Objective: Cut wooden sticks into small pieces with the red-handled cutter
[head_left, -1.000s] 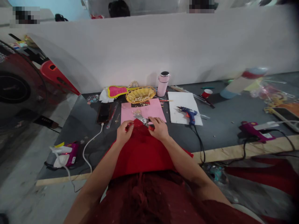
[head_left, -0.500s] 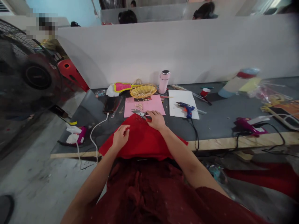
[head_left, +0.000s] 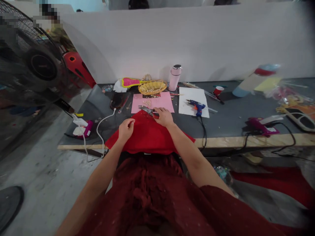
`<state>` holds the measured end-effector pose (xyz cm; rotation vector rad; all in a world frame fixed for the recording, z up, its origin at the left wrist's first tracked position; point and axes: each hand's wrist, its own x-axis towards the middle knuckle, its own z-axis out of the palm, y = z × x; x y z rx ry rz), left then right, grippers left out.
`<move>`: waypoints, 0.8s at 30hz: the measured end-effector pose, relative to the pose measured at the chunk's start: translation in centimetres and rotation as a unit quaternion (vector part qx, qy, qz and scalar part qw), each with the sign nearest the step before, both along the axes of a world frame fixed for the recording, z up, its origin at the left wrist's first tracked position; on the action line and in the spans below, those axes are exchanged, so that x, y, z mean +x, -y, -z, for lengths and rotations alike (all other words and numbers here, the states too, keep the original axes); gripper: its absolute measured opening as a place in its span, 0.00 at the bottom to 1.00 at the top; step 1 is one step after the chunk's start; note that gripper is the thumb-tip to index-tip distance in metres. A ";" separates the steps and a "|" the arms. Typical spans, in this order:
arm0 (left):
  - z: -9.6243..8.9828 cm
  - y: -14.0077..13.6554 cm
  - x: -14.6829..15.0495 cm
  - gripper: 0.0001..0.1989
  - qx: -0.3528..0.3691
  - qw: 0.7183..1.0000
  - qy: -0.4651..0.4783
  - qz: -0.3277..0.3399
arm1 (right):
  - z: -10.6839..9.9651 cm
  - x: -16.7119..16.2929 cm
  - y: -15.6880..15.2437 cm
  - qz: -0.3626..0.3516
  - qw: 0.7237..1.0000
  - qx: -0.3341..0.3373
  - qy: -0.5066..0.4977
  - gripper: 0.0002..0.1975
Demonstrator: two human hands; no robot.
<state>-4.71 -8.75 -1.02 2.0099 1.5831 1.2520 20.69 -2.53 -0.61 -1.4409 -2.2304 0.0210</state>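
Note:
A red cloth [head_left: 150, 139] hangs over the table edge in front of me. On its far part are cutting pliers [head_left: 145, 109] with red and black handles, jaws pointing left. My right hand [head_left: 163, 116] is closed around the handles. To the left, my left hand [head_left: 126, 129] is over the cloth with its fingers curled and the thumb near the fingertips; anything pinched there is too small to make out. Beyond the pliers, a small pile of pale beads [head_left: 147, 103] lies on a pink sheet [head_left: 165, 102].
A yellow basket [head_left: 152, 88] with small pieces and a pink bottle [head_left: 175, 78] stand at the back. Right of the sheet, a blue glue gun [head_left: 198, 107] lies on a white board [head_left: 183, 100]. A phone [head_left: 116, 100] is at left, and a fan [head_left: 41, 64] stands beside the table.
The view has tipped downward, so the table sits higher in the picture. My left fingers look drawn closer together. My right hand stays at the pliers.

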 end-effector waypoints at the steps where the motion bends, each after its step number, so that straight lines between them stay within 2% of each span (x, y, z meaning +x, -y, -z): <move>1: 0.1 -0.1 0.0 0.10 -0.004 1.000 0.005 -0.001 | 0.1 0.0 0.0 0.000 1.000 -0.003 0.000 0.24; 7: 0.5 -0.3 -0.2 0.11 -0.024 0.999 0.025 0.014 | 0.1 0.0 -0.2 0.001 1.000 -0.009 0.002 0.24; 24: 0.1 -0.2 -0.2 0.09 -0.032 0.998 0.050 0.021 | 0.1 -0.2 -0.3 0.014 1.000 -0.009 0.012 0.23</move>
